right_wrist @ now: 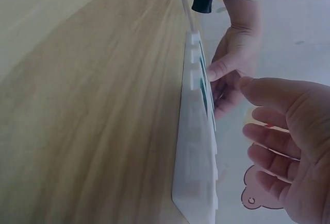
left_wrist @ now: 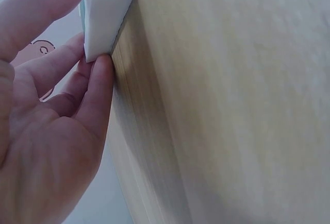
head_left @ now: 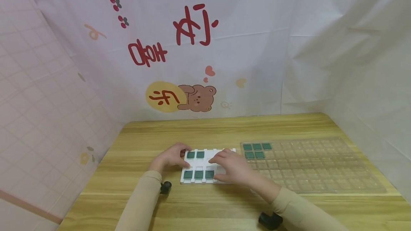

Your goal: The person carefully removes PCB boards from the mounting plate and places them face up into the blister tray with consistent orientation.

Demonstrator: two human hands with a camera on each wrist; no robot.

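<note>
The notched white tray (head_left: 196, 164) shows five squarish green chips (head_left: 198, 174).

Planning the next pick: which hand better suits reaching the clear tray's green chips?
Probably the right hand: it's nearer the clear tray and looks empty; the left hand grips the white tray.

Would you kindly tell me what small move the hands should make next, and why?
I'd probably lower the right hand and pinch the rightmost green chip in the lower row of the white tray: that hand looks empty and is close beside that chip, while the left hand holds the tray's left edge.
</note>
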